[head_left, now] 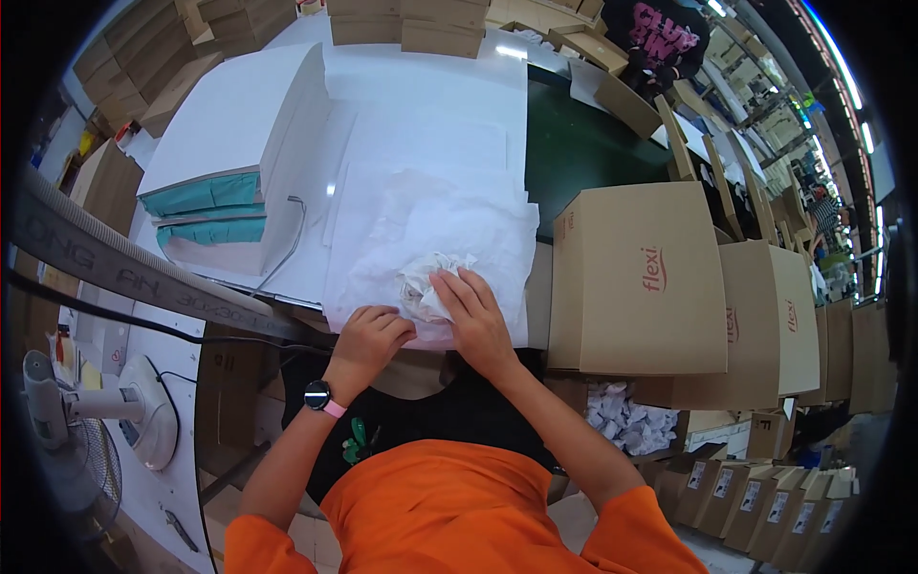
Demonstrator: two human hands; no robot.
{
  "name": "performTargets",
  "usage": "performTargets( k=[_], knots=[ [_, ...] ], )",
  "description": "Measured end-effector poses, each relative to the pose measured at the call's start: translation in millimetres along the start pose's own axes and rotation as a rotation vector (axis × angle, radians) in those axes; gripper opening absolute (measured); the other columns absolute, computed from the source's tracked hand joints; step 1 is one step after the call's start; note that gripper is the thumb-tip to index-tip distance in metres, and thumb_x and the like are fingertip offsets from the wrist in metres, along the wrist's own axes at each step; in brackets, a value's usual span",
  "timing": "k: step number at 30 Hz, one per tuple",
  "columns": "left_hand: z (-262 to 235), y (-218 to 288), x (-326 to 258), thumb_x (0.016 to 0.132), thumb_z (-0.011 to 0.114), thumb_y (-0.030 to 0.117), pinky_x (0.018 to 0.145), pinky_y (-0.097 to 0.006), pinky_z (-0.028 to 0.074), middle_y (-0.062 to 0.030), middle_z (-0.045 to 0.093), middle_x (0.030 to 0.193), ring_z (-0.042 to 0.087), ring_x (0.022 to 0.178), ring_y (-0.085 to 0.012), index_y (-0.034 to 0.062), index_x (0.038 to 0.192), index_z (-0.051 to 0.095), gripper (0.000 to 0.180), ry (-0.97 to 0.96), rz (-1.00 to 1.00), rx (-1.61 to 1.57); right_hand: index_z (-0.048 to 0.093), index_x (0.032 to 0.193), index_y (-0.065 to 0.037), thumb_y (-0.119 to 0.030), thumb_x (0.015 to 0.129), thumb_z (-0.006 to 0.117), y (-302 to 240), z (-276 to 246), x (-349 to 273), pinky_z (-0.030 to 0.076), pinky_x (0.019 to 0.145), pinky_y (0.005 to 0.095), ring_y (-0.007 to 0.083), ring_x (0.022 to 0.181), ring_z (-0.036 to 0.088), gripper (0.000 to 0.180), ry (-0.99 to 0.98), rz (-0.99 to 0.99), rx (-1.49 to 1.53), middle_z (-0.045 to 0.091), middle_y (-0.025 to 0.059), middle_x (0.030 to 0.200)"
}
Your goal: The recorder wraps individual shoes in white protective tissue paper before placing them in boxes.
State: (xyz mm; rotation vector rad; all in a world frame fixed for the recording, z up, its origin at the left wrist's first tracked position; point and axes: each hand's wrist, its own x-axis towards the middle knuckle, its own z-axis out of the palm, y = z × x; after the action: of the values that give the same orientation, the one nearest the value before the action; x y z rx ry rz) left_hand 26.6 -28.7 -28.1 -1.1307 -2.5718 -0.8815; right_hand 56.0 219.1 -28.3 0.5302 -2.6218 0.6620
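A crumpled wad of white tissue paper [426,284] lies on a stack of thin white paper sheets [382,215] at the near side of the table. My right hand [475,320] is closed on the right side of the wad, its fingers close together and reaching over it. To its left, my left hand [370,340] rests at the near edge of the sheets, fingers curled in. Whatever lies under those left fingertips is hidden. A watch with a pink strap [321,397] is on my left wrist.
A white box-shaped holder [229,115] with teal packets [206,215] stands left. Brown cartons [636,287] crowd the right, beside a dark green surface [583,143]. A thick grey hose [143,258] and a fan [143,411] are at left. Another person [660,43] stands far right.
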Motion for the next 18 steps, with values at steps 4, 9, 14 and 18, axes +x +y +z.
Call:
performTargets(
  k=[4, 9, 14, 18],
  knots=[
    [-1, -3, 11, 0.096, 0.081, 0.018, 0.096, -0.044, 0.057, -0.0095, 0.08, 0.1, 0.075, 0.099, -0.0316, 0.0088, 0.101, 0.076, 0.012, 0.004, -0.024, 0.019, 0.054, 0.159, -0.004, 0.001, 0.09, 0.073, 5, 2, 3, 0.036, 0.131, 0.056, 0.0432, 0.157, 0.045, 0.072, -0.018, -0.044, 0.067, 0.052, 0.016, 0.168],
    [-2, -6, 22, 0.097, 0.08, 0.018, 0.089, -0.044, 0.056, -0.0081, 0.077, 0.09, 0.073, 0.088, -0.0327, 0.0092, 0.102, 0.073, 0.013, 0.028, -0.073, 0.031, 0.05, 0.157, 0.002, -0.011, 0.091, 0.082, -16, -19, 11, 0.034, 0.132, 0.0572, 0.0454, 0.158, 0.045, 0.075, -0.08, 0.009, 0.107, 0.05, 0.0227, 0.168],
    [-16, 3, 45, 0.092, 0.084, 0.02, 0.104, -0.045, 0.052, -0.0099, 0.074, 0.116, 0.07, 0.115, -0.0325, 0.0101, 0.114, 0.073, 0.026, -0.026, -0.08, 0.079, 0.05, 0.158, 0.003, -0.019, 0.09, 0.087, 9, -3, 11, 0.029, 0.135, 0.0567, 0.0455, 0.158, 0.045, 0.081, -0.067, 0.02, 0.073, 0.048, 0.0242, 0.17],
    [-34, 19, 62, 0.087, 0.09, 0.02, 0.122, -0.048, 0.044, -0.011, 0.065, 0.143, 0.06, 0.139, -0.0336, 0.0139, 0.14, 0.066, 0.058, 0.07, 0.001, 0.064, 0.053, 0.156, 0.003, -0.018, 0.09, 0.086, 23, -9, 10, 0.029, 0.134, 0.0562, 0.0445, 0.158, 0.046, 0.077, -0.13, 0.061, 0.173, 0.049, 0.0229, 0.17]
  ],
)
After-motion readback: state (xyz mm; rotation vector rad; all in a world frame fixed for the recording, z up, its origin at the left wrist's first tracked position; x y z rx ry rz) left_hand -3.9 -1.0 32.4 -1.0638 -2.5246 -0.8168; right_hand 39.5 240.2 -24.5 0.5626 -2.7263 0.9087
